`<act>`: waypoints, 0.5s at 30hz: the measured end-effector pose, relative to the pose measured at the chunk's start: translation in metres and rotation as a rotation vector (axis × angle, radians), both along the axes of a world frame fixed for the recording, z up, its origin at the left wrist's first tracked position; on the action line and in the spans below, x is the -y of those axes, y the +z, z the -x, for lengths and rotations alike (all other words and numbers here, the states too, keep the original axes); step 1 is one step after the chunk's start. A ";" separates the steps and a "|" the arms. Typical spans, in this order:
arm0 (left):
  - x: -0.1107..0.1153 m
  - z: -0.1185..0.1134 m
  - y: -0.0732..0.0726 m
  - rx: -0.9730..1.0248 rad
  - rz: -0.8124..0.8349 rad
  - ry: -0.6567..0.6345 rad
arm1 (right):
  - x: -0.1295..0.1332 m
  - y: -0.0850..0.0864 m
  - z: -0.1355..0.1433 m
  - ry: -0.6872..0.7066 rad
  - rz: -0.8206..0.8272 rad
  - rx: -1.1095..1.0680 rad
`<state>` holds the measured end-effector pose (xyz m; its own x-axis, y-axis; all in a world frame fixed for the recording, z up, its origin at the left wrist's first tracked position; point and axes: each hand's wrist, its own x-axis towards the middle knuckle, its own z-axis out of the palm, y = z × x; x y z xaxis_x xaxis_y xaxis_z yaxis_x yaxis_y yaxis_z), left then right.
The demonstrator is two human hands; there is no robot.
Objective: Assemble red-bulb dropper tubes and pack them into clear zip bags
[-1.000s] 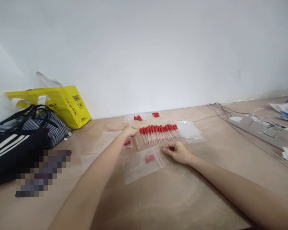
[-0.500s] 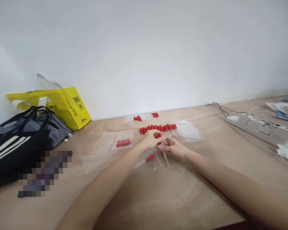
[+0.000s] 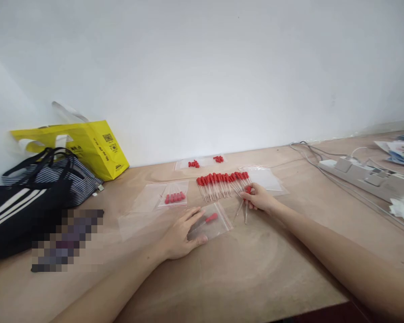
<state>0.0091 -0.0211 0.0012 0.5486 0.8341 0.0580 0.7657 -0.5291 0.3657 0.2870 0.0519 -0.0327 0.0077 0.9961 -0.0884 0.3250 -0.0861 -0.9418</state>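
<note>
My left hand (image 3: 185, 233) lies with fingers spread on the near end of a clear zip bag (image 3: 220, 224). Inside that bag is one dropper with a red bulb (image 3: 211, 218), its clear tube partly under my fingers. My right hand (image 3: 258, 197) pinches droppers (image 3: 245, 211) by their red bulbs; two clear tubes point down toward the table. Just left of it is a row of several red-bulbed droppers (image 3: 218, 179), tubes toward me. Another clear bag (image 3: 175, 193), holding several red-bulbed droppers, lies left of the row.
Farther back lies a clear bag (image 3: 204, 165) with two clusters of red bulbs. Flat clear bags (image 3: 264, 179) rest right of the row. A white power strip (image 3: 366, 177) with cables stands at right; a yellow bag (image 3: 101, 152) and a black bag (image 3: 30, 211) are at left.
My hands have parted. The left moved down and left onto the bag with one dropper; the right moved right, carrying droppers away from where both hands met.
</note>
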 end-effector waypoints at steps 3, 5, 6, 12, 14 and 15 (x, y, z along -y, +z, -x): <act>0.000 -0.001 -0.001 -0.026 0.016 -0.014 | -0.002 0.002 -0.003 -0.066 -0.053 0.058; -0.002 -0.002 -0.001 -0.029 0.003 -0.034 | -0.001 0.006 -0.002 -0.102 -0.104 -0.007; -0.002 -0.002 -0.001 -0.027 -0.003 -0.039 | 0.000 0.008 -0.001 -0.116 -0.123 -0.070; -0.001 0.003 -0.004 0.042 -0.036 -0.002 | 0.011 0.009 0.020 -0.141 -0.169 -0.400; -0.001 0.006 -0.005 0.068 -0.030 0.014 | 0.014 0.007 0.026 -0.128 -0.158 -0.439; -0.001 0.008 -0.005 0.074 -0.018 0.019 | 0.015 0.006 0.029 -0.122 -0.146 -0.453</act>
<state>0.0008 -0.0202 -0.0036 0.5265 0.8427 0.1125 0.7470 -0.5217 0.4120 0.2578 0.0365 -0.0265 0.1179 0.9926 0.0305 -0.1241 0.0452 -0.9912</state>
